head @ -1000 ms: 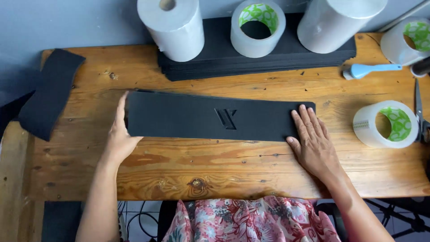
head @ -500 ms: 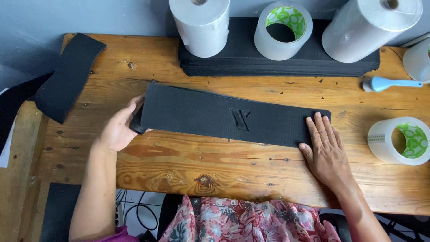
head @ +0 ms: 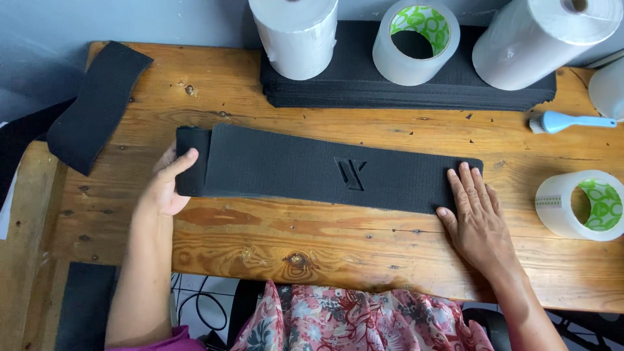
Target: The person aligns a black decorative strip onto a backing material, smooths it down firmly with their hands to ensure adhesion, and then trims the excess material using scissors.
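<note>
The left hand (head: 166,188) pinches the folded-over left end of the long black strip (head: 325,168) lying across the wooden table (head: 338,240), the right hand (head: 478,218) pressing flat, fingers spread, on its right end.

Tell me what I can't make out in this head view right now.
- Left hand: fingers hidden behind the black strip's folded end.
- Black strip: part under the right hand is covered.
- Stack of black sheets: count unreadable; rolls sit on top.
- White roll: cut off by the right edge.
</note>
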